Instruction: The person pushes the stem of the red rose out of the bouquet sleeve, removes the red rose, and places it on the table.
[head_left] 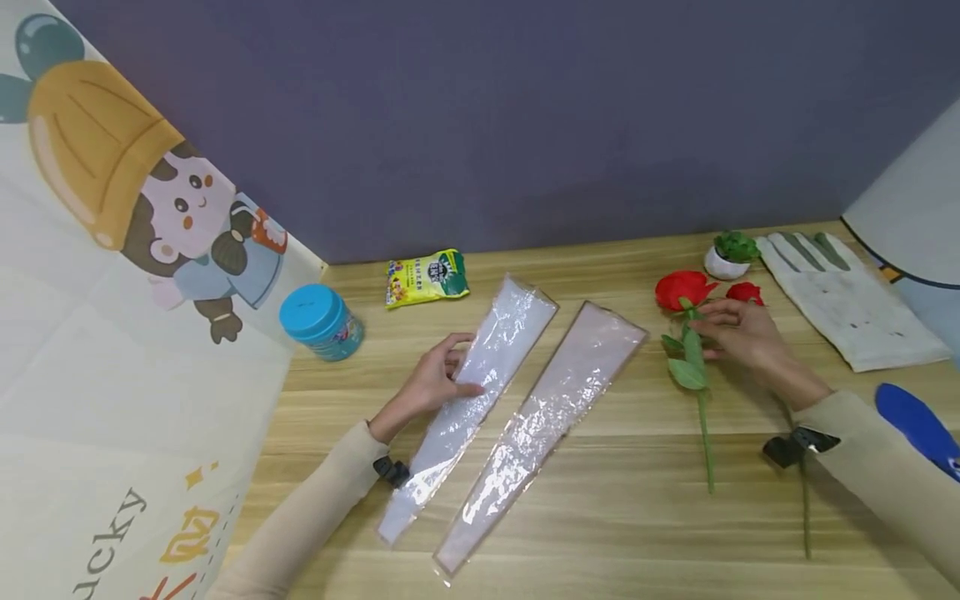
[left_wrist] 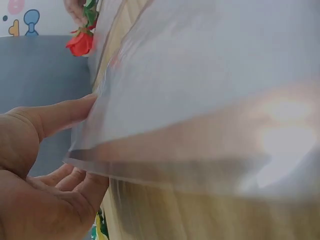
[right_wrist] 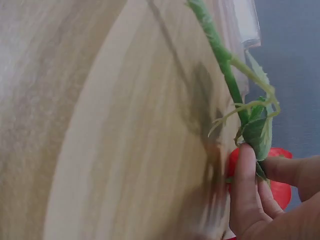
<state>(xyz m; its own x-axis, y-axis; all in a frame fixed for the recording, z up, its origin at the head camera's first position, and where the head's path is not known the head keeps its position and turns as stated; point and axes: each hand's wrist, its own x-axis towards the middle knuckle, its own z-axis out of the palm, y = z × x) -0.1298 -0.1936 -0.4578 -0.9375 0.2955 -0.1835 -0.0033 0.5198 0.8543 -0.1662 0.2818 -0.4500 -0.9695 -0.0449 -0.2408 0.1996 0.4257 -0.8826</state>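
Note:
My left hand point(head_left: 435, 379) grips the left of two long, tapered plastic flower sleeves point(head_left: 491, 354) by its side edge. In the left wrist view the thumb lies on one face of that sleeve point(left_wrist: 165, 95) and the fingers are behind it. The other sleeve point(head_left: 551, 417) lies beside it on the table. My right hand point(head_left: 738, 333) pinches an artificial red rose point(head_left: 684, 290) just below its bloom; its green stem point(right_wrist: 232, 82) stands above its shadow in the right wrist view. Partly covered by the right hand and forearm is a second red rose point(head_left: 745, 292).
At the back stand a yellow-green snack packet point(head_left: 426, 279) and a small potted succulent point(head_left: 731, 254). A blue-lidded jar point(head_left: 322, 321) is at the left. White work gloves point(head_left: 847, 300) and a dark blue object point(head_left: 915, 425) lie at the right. Walls enclose the wooden table point(head_left: 637, 517).

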